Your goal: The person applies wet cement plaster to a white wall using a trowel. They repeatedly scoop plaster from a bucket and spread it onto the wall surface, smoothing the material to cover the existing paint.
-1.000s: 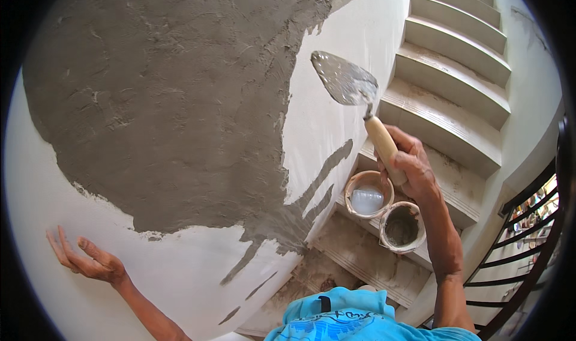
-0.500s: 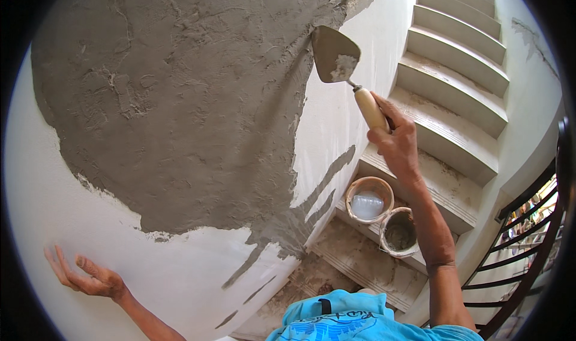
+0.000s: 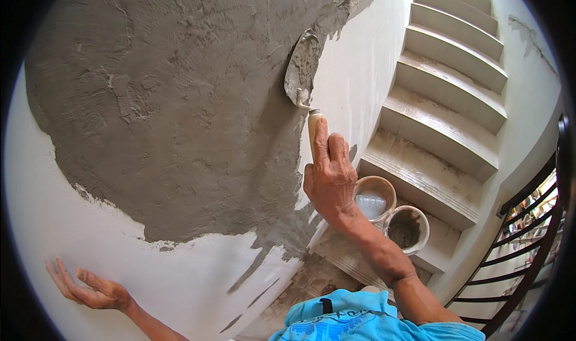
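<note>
My right hand [image 3: 330, 176] is closed around the pale handle of a trowel [image 3: 302, 65], index finger stretched along the handle. The blade lies tilted at the right edge of the grey mortar patch [image 3: 180, 119], its mortar-smeared face toward me. Whether its far edge presses on the wall I cannot tell. Fresh grey mortar covers much of the white wall [image 3: 198, 281], with ragged borders. Low on the left, my left hand [image 3: 93, 288] is held by the white part of the wall, fingers spread and nothing in it.
Tiled stairs [image 3: 444, 113] climb along the right of the wall. On a step below my right forearm stand a bucket with whitish contents [image 3: 391, 188] and a bucket of grey mortar [image 3: 423, 236]. A dark metal railing [image 3: 519, 263] curves at the right edge.
My right hand has moved left and down with the trowel. The blade has turned over from its flat side to its mortar-smeared side. My left hand has hardly moved.
</note>
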